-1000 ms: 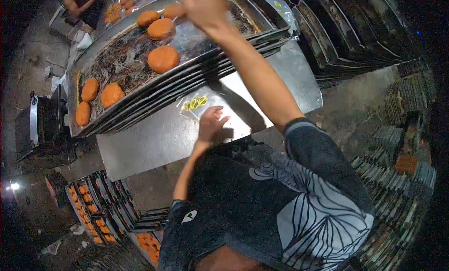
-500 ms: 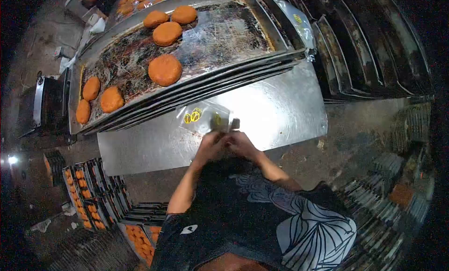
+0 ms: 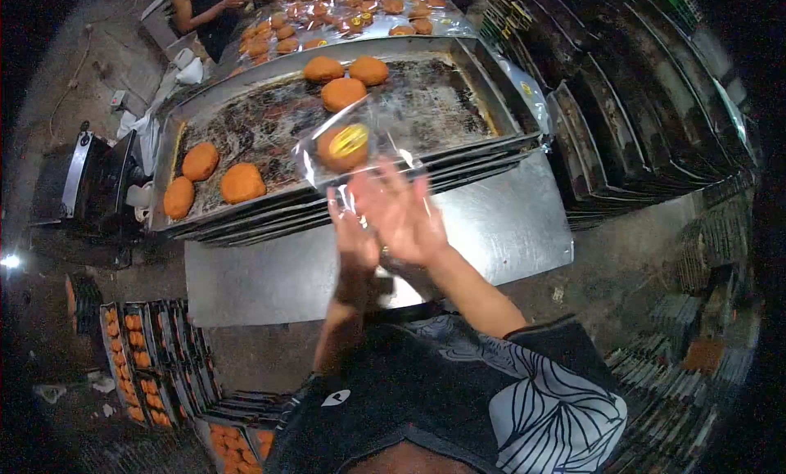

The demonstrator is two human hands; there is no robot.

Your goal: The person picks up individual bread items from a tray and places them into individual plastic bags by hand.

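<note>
A clear plastic bag (image 3: 372, 138) with a yellow mark hangs in the air over the near edge of the top baking tray (image 3: 246, 118). Its lower edge is pressed between my two hands. My left hand (image 3: 350, 238) sits behind and below my right hand (image 3: 399, 212), whose fingers are spread against the bag. Round orange buns lie on the tray: three at its left end (image 3: 201, 160), three at the far middle (image 3: 343, 93). One more bun (image 3: 342, 146) shows through the bag.
The tray tops a stack of trays on a steel table (image 3: 499, 224). Dark empty trays (image 3: 639, 106) are stacked at the right. Crates of buns (image 3: 139, 351) stand on the floor at the lower left. Another person (image 3: 205, 7) works at a far table covered with bagged buns (image 3: 352, 7).
My right hand came back from the tray and joined my left hand at the bag on the table. Both hands have since lifted the bag up in front of the tray.
</note>
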